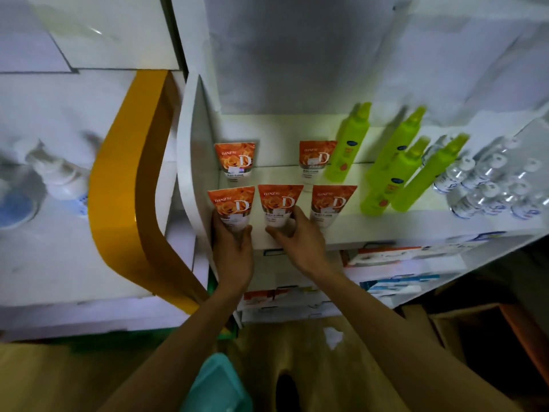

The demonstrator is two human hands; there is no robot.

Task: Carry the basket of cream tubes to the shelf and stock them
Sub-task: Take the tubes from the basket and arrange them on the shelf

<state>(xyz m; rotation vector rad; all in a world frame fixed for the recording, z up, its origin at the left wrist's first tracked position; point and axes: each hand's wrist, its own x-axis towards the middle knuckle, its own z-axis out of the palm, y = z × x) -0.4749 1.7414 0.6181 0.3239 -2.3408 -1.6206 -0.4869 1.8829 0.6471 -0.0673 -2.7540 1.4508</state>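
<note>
Shelf (297, 233) holds five orange cream tubes, three at front, two at back. We see left hand (233, 248) w/ fingers curled round front-left tube (231, 208), right hand (300, 239) gripping middle tube (279, 205). Teal basket (217, 385) is low, between the forearms.

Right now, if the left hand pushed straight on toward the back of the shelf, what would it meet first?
Probably the rear orange-and-white cream tube directly behind the front-left orange-and-white tube that the left hand grips; depth is uncertain.
</note>
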